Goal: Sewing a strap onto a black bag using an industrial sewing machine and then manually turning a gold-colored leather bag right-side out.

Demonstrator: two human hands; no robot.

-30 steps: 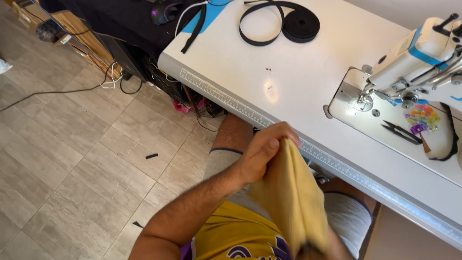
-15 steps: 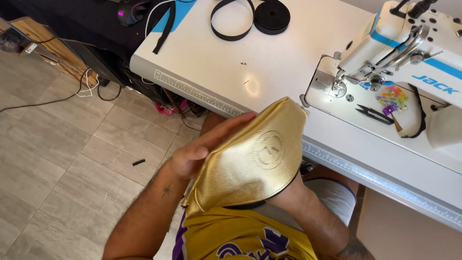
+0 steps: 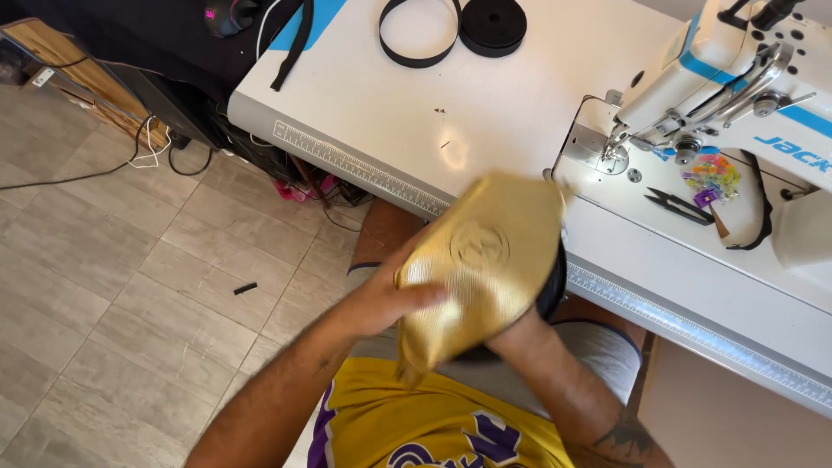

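My left hand (image 3: pixel 390 299) is clamped on the edge of a shiny gold, textured-leather pouch piece (image 3: pixel 481 260) embossed with a round emblem, while my right hand (image 3: pixel 511 334) sits under it, its grip hidden (I cannot tell how it closes). The piece hangs over my lap at the white table's (image 3: pixel 451 95) ruler-marked edge, near the white-and-blue sewing machine (image 3: pixel 737 78), black snips (image 3: pixel 680 204) and black webbing coils (image 3: pixel 455 26).
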